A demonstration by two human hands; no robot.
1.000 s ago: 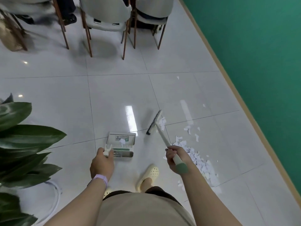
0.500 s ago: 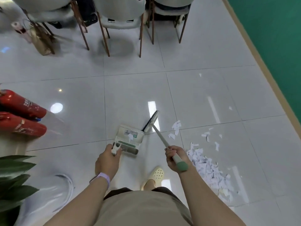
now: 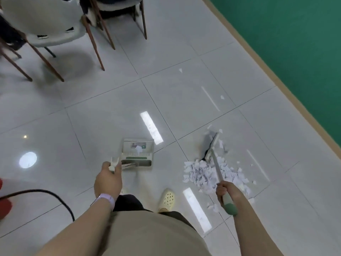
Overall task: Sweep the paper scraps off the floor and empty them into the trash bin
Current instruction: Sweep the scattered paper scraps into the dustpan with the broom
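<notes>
"What is around you?"

"Gray chairs with brown legs stand far ahead on the tile floor. A green wall runs along my right. A black cord curls on the floor near my left arm, and my yellow shoe is between my arms."

"Where are the paper bits?"

"The paper scraps lie in a pile just ahead of my right hand. That hand is wrapped around the broom handle, and the brush sits at the far edge of the pile. My left hand grips the dustpan handle. The pan sits on the floor, left of the pile, not touching it."
</notes>
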